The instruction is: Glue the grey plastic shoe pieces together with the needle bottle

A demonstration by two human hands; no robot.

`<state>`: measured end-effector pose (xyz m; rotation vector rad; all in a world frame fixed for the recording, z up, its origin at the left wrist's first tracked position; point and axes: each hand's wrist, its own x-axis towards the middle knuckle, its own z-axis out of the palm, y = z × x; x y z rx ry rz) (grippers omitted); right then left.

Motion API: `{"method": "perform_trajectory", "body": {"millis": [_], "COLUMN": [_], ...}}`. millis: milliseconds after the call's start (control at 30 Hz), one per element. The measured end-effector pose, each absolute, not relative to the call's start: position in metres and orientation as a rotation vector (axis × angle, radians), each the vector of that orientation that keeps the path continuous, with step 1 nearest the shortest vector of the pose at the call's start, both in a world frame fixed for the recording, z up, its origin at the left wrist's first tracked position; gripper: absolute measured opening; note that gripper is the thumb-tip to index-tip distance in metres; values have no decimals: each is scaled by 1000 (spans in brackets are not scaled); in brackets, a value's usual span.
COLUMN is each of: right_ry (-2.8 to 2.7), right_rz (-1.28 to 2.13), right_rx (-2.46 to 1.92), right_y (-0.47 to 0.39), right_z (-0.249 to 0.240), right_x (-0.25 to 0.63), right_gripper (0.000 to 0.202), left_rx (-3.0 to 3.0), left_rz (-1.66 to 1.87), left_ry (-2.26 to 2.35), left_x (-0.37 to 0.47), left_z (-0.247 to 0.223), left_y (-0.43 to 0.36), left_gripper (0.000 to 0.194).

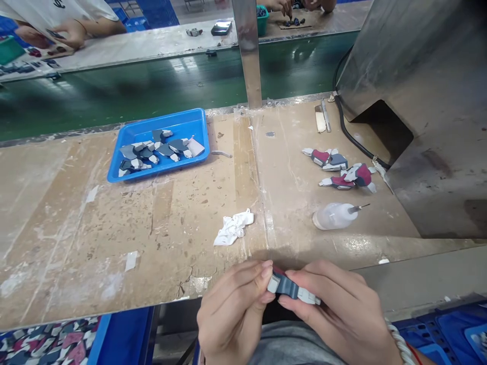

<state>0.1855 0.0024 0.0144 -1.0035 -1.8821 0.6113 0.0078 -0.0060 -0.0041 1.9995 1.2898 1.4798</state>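
Note:
Both my hands meet at the near edge of the worn wooden bench (114,228). My left hand (232,314) and my right hand (342,314) pinch one small plastic toy part (286,286), dark blue and grey-white with a bit of red showing. Two assembled red, blue and white pieces (342,170) lie on the bench to the right. A clear squeeze bottle with a needle tip (335,215) lies on its side near them. A blue tray (131,133) at the left holds several grey-blue parts.
A crumpled white cloth (234,228) lies mid-bench. A metal housing (426,101) with a black cable (350,134) fills the right. A green conveyor belt (152,86) runs behind, with other people's hands beyond. A bin of mixed parts (45,344) sits below left.

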Motion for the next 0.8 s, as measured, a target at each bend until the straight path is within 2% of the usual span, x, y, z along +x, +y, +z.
{"method": "perform_trajectory", "body": {"millis": [133, 233, 367, 467, 567, 667, 733, 800], "right_ry": [-1831, -1850, -1862, -1580, -1255, -1339, -1444, -1548], "right_rz": [602, 573, 645, 581, 574, 673, 723, 721], "right_rx": [-1051, -1079, -1201, -1406, -1523, -1510, -1514, -1539], "right_y": [3, 1, -9, -10, 3, 21, 32, 38], "right_z": [6, 0, -11, -19, -23, -21, -20, -19], "right_x": [180, 185, 214, 237, 245, 240, 235, 232], "right_gripper": [6, 10, 23, 21, 45, 70, 70, 57], "left_rx": [1903, 1897, 2044, 2186, 2166, 2124, 2125, 2121], "left_rz": [1298, 1172, 1103, 1084, 1029, 995, 1031, 1085], "left_ry": [1283, 1374, 1374, 1282, 1283, 1407, 1447, 1458], "left_x": [0, -1, 0, 1, 6, 13, 17, 19], "left_z": [-4, -1, 3, 3, 0, -4, -7, -10], "left_y": [-2, 5, 18, 25, 24, 19, 17, 15], "left_gripper": [24, 13, 17, 20, 21, 26, 27, 30]}}
